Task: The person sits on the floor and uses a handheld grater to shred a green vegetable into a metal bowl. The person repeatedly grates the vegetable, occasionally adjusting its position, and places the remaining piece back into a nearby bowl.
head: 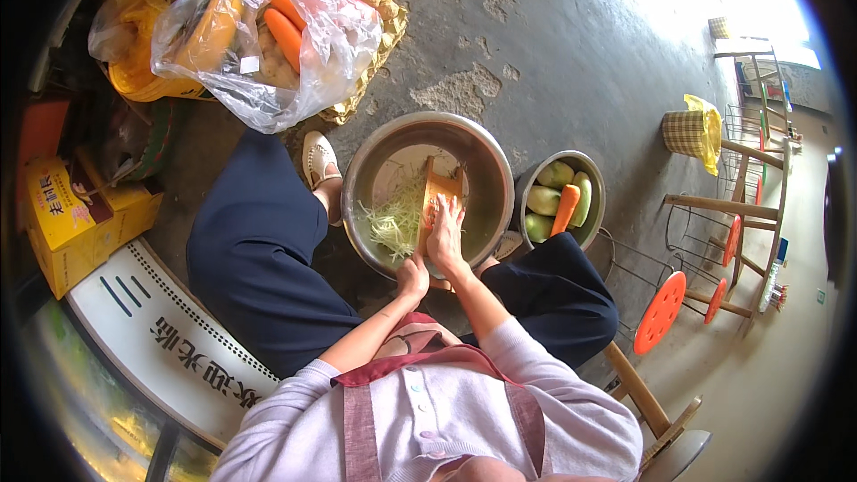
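Observation:
A wooden grater board (438, 197) leans inside a wide metal basin (492, 147). My left hand (412, 278) is closed around the grater's near end, at the basin's front rim. My right hand (444, 233) lies palm down over the board with its fingers stretched forward. Whatever is under that palm is hidden. Pale green vegetable shreds (394, 226) are heaped in the basin's left side, beside the board. To the right, a smaller metal pot (600, 191) holds several light green vegetables (543, 200) and one peeled carrot (566, 208).
A clear plastic bag (268, 104) with carrots (284, 39) sits at the upper left, against egg trays (395, 33). A yellow cardboard box (73, 227) stands at left. Right are stools with red seats (659, 313) and a checked bin (684, 130). My knees flank the basin.

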Demonstrator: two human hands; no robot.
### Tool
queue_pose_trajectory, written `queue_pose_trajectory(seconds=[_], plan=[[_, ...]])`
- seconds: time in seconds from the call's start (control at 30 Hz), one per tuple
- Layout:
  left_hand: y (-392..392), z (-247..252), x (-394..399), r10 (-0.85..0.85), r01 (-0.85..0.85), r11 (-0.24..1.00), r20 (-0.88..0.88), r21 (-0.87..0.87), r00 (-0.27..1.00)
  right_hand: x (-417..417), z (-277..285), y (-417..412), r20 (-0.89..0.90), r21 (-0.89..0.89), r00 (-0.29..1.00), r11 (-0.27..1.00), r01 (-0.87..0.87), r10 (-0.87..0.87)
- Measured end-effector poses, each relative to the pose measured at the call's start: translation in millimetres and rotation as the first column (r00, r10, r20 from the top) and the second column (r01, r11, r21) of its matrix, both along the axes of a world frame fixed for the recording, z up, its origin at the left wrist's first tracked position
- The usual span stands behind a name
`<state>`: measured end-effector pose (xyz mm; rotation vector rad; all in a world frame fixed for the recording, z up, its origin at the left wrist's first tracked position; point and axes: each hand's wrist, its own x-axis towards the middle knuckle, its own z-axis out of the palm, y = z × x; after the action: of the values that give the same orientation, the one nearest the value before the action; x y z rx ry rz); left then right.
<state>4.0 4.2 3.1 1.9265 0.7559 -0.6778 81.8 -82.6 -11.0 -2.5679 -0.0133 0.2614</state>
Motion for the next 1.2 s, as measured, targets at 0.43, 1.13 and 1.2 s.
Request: queue_pose_trajectory(seconds=[0.43, 1.13, 1.2], plan=[[-2, 16, 11, -0.109, 0.108, 0.994, -0.033, -0.005, 0.994, 84, -39, -56, -0.238, 0.298, 0.936, 0.897, 0.325, -0.26], [-2, 22, -1, -0.095, 0.101, 0.993, 0.096, -0.061, 0.991, 73, -76, -27, -0.078, -0.222, 0.964, 0.947, 0.233, -0.256], [1, 25, -2, -0.207, 0.217, 0.974, 0.142, -0.057, 0.968, 86, -81, -50, -0.312, -0.006, 0.901, 0.949, 0.317, -0.303]])
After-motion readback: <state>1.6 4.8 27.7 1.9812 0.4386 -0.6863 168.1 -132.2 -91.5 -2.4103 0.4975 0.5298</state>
